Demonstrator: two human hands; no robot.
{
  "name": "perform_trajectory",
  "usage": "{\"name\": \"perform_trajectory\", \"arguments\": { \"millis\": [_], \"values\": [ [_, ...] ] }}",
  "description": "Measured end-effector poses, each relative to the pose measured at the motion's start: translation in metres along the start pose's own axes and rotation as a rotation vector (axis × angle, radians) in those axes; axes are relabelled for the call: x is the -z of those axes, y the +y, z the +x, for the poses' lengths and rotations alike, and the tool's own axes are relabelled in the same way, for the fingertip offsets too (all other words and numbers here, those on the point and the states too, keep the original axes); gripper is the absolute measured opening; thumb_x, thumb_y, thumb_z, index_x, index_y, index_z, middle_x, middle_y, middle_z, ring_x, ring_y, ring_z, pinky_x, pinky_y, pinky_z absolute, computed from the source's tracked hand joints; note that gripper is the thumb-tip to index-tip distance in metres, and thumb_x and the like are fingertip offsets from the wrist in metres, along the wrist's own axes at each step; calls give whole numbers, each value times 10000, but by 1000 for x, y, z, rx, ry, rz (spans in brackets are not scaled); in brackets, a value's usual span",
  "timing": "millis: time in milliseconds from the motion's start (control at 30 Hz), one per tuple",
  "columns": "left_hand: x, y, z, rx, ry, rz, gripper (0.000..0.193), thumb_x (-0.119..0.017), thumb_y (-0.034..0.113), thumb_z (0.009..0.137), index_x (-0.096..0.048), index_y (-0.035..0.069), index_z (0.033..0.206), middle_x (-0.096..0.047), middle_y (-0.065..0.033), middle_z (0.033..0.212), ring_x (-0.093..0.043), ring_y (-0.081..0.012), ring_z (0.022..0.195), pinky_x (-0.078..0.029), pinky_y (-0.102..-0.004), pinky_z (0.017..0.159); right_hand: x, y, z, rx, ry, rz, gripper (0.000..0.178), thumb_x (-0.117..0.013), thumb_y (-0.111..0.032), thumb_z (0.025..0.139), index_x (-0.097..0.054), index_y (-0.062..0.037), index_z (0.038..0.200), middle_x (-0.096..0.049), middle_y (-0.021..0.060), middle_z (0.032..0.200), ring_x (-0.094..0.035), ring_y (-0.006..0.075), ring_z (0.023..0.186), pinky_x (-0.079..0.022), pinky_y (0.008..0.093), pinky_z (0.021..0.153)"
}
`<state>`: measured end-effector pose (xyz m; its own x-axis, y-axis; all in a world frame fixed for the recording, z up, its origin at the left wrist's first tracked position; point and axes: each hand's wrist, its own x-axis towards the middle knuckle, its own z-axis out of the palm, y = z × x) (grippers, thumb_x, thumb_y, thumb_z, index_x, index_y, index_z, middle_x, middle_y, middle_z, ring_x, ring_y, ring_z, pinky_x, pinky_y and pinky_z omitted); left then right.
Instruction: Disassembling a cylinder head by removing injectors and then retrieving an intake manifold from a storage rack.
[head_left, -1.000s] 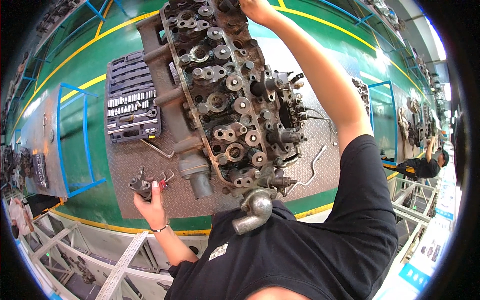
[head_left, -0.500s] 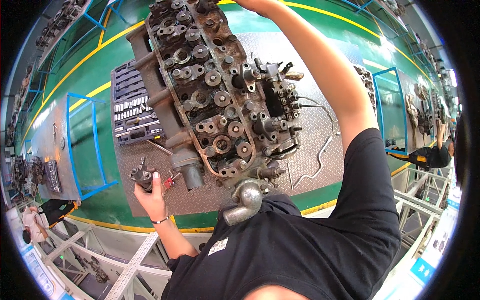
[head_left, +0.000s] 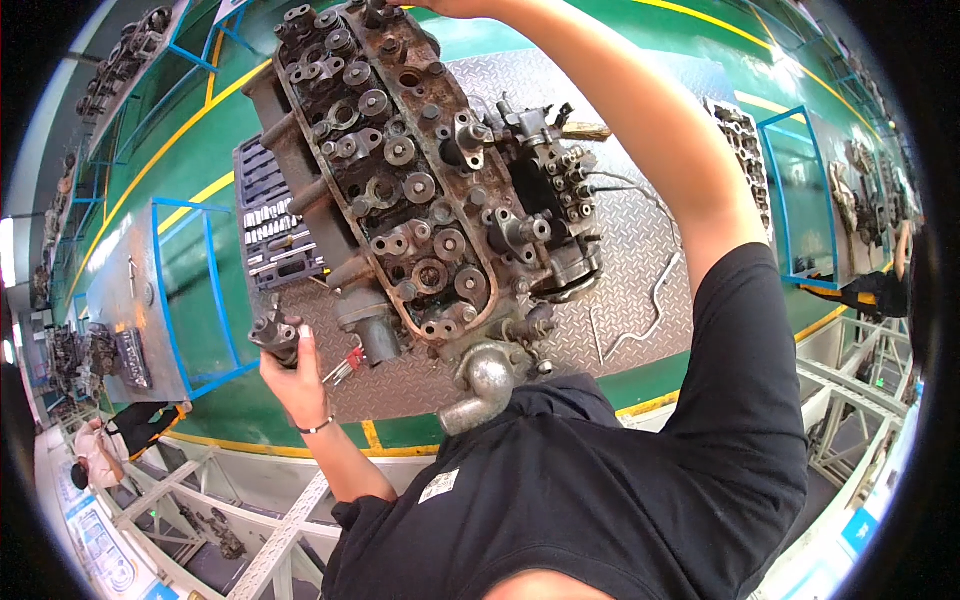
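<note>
My left hand (head_left: 295, 385) is wrapped round a dark, oily fuel injector (head_left: 272, 338), held upright above the near left part of the workbench. It is apart from the engine. My right arm stretches over the engine's right side. At the top edge of the picture, my right hand (head_left: 450, 6) is partly cut off, beside another dark fitting (head_left: 378, 14) at the far end of the cylinder head (head_left: 400, 190); its fingers are mostly hidden. Similar injectors (head_left: 515, 230) stand along the head's right side. Valve springs and rocker supports show inside the rim.
The engine stands on a patterned metal workbench (head_left: 635, 290). A socket tool case (head_left: 275, 225) lies to its left. Red-handled tool (head_left: 350, 362), bent metal pipe (head_left: 655, 310) and thin rod (head_left: 598, 335) lie nearby. A curved metal outlet (head_left: 480, 385) juts toward me. Other people work at both sides.
The view has shifted, so the engine sits further left in the picture. My left hand still grips the injector, slightly higher in view. My right hand remains at the engine's far end.
</note>
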<state>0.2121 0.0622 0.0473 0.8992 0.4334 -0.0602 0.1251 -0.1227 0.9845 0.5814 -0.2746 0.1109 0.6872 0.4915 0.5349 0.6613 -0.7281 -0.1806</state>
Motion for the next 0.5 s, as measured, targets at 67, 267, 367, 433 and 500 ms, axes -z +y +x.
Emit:
{"name": "perform_trajectory", "arguments": {
  "millis": [67, 267, 367, 433, 500],
  "values": [
    [-3, 23, 6, -205, -6, 174, 205, -696, 24, 881, -624, 23, 1073, -572, 17, 762, -461, -28, 564, -347, -199, 493, 20, -16, -3, 13, 63, 11, 304, -647, -346, 921, -743, -63, 976, -666, 184, 1053, -640, 381, 952, -526, 430, 834],
    [-37, 92, 2, -245, -251, 158, 307, -737, 10, 833, -618, -4, 1115, -683, -40, 919, -617, -89, 755, -503, -240, 695, 90, -119, -75, -17, 93, 757, 523, -571, -507, 959, -691, -15, 1087, -699, 192, 954, -676, 354, 915, -532, 447, 841],
    [-70, 113, -9, -381, -422, 312, 393, -785, 55, 739, -634, 1, 1098, -717, -69, 954, -677, -146, 848, -533, -298, 784, 120, -164, -109, 240, -79, 762, 472, -625, -398, 953, -611, -9, 1221, -631, 187, 1132, -614, 349, 1061, -490, 433, 922],
    [-88, 122, -13, -430, -559, 369, 423, -779, 67, 679, -642, 9, 1075, -719, -102, 909, -699, -181, 823, -538, -310, 764, 131, -176, -126, 284, -179, 793, 447, -618, -351, 962, -593, -8, 1247, -603, 183, 1139, -601, 345, 1070, -484, 428, 921],
    [-106, 124, -16, -526, -652, 327, 442, -768, 57, 647, -639, 10, 1068, -719, -134, 879, -727, -249, 814, -545, -327, 746, 132, -170, -132, 235, -202, 783, 395, -616, -324, 967, -623, 8, 1180, -625, 182, 1092, -617, 348, 1047, -492, 427, 901]
  ]
}}
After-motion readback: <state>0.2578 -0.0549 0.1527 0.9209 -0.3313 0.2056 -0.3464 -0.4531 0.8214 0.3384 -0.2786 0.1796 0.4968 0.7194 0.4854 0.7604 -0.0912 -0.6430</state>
